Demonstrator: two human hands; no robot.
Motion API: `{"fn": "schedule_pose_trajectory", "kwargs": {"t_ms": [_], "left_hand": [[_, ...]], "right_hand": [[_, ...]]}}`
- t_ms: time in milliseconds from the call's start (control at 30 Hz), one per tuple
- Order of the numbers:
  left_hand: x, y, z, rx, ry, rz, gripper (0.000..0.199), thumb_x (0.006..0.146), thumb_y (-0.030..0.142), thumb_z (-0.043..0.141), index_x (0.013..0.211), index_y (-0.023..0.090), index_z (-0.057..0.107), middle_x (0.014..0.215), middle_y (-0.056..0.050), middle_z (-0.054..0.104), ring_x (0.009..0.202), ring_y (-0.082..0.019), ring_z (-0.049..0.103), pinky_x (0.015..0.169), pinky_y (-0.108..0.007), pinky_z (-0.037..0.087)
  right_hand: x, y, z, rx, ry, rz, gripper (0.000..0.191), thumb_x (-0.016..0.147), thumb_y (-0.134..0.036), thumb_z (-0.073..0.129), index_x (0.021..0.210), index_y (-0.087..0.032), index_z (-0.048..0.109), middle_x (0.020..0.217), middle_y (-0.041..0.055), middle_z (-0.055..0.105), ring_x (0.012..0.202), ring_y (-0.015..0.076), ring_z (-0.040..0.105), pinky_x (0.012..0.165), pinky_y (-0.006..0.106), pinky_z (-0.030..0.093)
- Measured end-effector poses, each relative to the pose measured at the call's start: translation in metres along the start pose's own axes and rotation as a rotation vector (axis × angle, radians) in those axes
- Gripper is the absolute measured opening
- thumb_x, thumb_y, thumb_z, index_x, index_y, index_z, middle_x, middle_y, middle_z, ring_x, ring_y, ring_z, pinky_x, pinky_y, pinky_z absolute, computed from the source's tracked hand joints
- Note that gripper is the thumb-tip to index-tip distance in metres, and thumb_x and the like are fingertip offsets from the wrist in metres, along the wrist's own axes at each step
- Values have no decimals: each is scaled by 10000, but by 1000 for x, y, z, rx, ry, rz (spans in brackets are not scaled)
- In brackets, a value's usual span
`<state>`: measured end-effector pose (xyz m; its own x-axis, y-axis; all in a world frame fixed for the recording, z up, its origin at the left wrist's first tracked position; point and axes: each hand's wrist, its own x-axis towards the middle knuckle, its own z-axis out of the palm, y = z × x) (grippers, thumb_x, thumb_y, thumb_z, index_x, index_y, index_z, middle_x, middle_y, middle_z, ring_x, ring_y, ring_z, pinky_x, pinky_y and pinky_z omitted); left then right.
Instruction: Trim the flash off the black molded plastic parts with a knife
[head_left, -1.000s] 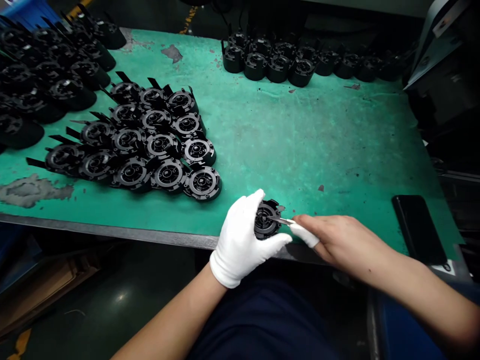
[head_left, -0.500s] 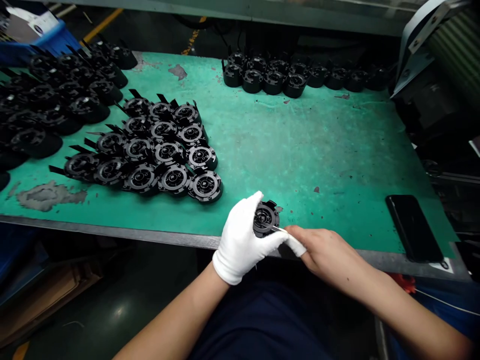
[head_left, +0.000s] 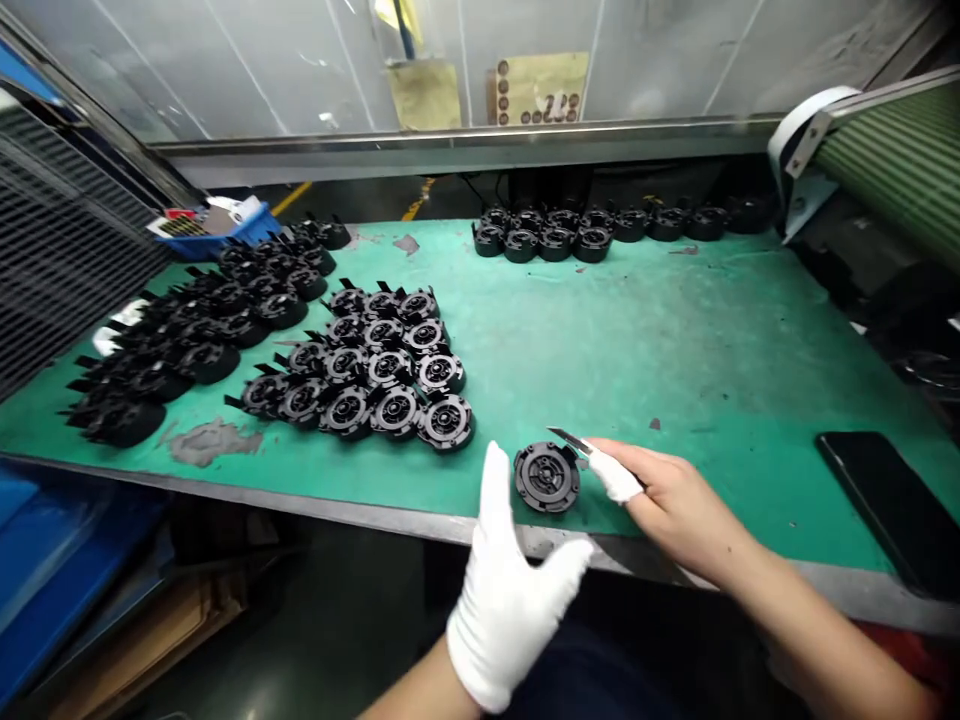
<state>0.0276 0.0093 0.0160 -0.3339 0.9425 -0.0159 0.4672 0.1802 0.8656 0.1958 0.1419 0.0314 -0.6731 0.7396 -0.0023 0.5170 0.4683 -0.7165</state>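
A round black plastic part [head_left: 547,478] lies on the green table near its front edge, with its ribbed ring face up. My left hand [head_left: 517,585], in a white glove, is open in front of it, thumb and fingers spread and apart from the part. My right hand [head_left: 667,490] is closed around a small knife [head_left: 570,438]. Its thin pointed blade reaches over the far right side of the part; its handle is hidden in my fingers. White covering shows at the thumb.
Rows of similar black parts [head_left: 390,368] stand left of centre, with more parts [head_left: 247,300] behind them. Another group [head_left: 555,240] lines the back edge. A phone [head_left: 885,505] lies at right. A blue bin [head_left: 217,235] stands far left; a green conveyor belt [head_left: 900,150] is at upper right.
My left hand has let go of the black part and drawn back toward me, opening. The right hand has lifted the blade off the part's middle. The view has tilted up.
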Motion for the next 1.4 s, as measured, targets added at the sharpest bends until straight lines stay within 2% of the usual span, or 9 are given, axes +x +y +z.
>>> {"fn": "schedule_pose_trajectory", "kwargs": {"t_ms": [133, 267, 500, 700, 933, 1100, 1200, 1300, 1400], "left_hand": [[42, -7, -3, -60, -90, 59, 1046, 759, 458, 798, 1553, 195, 170, 1588, -183, 314, 1462, -357, 350, 1188, -570, 358], [53, -14, 0, 0, -111, 92, 903, 759, 491, 790, 1487, 210, 336, 1493, -153, 465, 1387, -333, 468, 1161, -540, 405], [51, -11, 2, 17, -49, 95, 865, 720, 540, 812, 1420, 218, 421, 1394, -122, 561, 1290, -305, 566, 1119, -500, 459], [50, -16, 8, 16, -24, 134, 875, 711, 556, 815, 1409, 208, 419, 1402, -129, 556, 1305, -303, 554, 1126, -495, 455], [51, -11, 12, 0, 17, 89, 909, 667, 568, 840, 1398, 207, 439, 1394, -136, 562, 1286, -319, 569, 1114, -504, 468], [35, -11, 13, -3, 84, 74, 708, 828, 474, 722, 1419, 244, 405, 1522, -142, 429, 1371, -329, 489, 1132, -544, 441], [4, -19, 18, 83, 68, 55, 811, 886, 347, 620, 1555, 263, 170, 1600, -154, 306, 1452, -359, 372, 1138, -596, 417], [-25, -23, 17, 162, 9, 49, 1017, 793, 278, 695, 1582, 278, 52, 1640, -148, 202, 1492, -398, 264, 1170, -625, 362], [-24, -14, 1, 123, -79, 32, 1046, 798, 315, 712, 1580, 297, 18, 1658, -128, 141, 1510, -381, 219, 1184, -621, 338]], "right_hand": [[-11, 3, -21, -308, -183, 14, 504, 891, -129, 452, 1350, -268, 605, 1285, 49, 696, 1120, 240, 676, 928, 387, 539], [-14, -2, -20, -489, -272, 36, 519, 897, -133, 460, 1393, -241, 566, 1243, 94, 711, 1068, 268, 698, 848, 390, 561], [-29, -10, -13, -381, -362, 133, 562, 852, -67, 430, 1370, -228, 574, 1195, 73, 731, 1038, 265, 708, 899, 399, 548], [-36, -10, -7, -335, -236, 168, 513, 896, -118, 420, 1366, -248, 577, 1294, 61, 686, 1119, 276, 678, 926, 436, 549], [-40, -16, -2, -176, -272, 192, 496, 887, -103, 415, 1327, -229, 606, 1213, 89, 718, 1093, 282, 682, 957, 436, 526], [-27, -26, 22, 203, -33, 214, 431, 938, -175, 408, 1316, -273, 590, 1190, 52, 720, 1028, 228, 688, 864, 329, 550], [-7, -23, 39, 300, 94, 260, 398, 988, -273, 378, 1340, -242, 559, 1172, 68, 722, 955, 228, 697, 806, 327, 564], [10, -16, 28, 220, 116, 220, 390, 977, -253, 387, 1311, -213, 584, 1177, 78, 721, 998, 232, 690, 843, 340, 551], [8, -10, 1, 76, 72, 107, 447, 919, -149, 416, 1318, -227, 602, 1303, 62, 674, 1189, 222, 622, 1003, 350, 485]]}}
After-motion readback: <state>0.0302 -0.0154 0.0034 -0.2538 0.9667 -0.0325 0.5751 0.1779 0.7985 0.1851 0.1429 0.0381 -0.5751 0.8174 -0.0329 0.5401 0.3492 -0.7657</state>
